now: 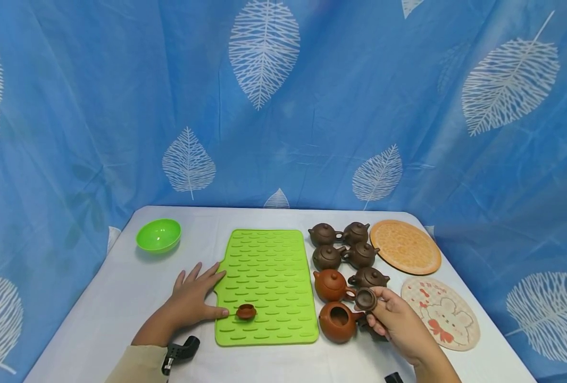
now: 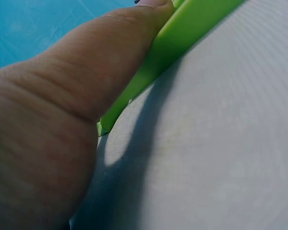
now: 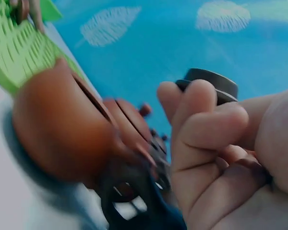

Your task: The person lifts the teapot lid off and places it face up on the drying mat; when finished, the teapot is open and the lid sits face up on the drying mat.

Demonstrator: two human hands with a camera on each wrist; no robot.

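Note:
My right hand (image 1: 398, 322) pinches a dark brown teapot lid (image 1: 366, 299), its underside showing in the head view. In the right wrist view that lid (image 3: 212, 82) stands up between thumb and fingertips. Just left of this hand sits a reddish-brown teapot (image 1: 337, 323) with its top uncovered. A dark teapot beside it is mostly hidden by the hand. My left hand (image 1: 192, 300) lies with spread fingers at the left edge of the green mat (image 1: 269, 324). A small reddish-brown lid (image 1: 246, 312) rests on the mat near the left thumb.
Behind stand a lidded reddish-brown teapot (image 1: 330, 285) and several lidded dark teapots (image 1: 327, 258). To the right lie a round orange mat (image 1: 405, 247) and a rabbit-print mat (image 1: 441, 314). A green bowl (image 1: 159, 235) is at the far left, and a blue curtain (image 1: 312, 133) hangs behind the table.

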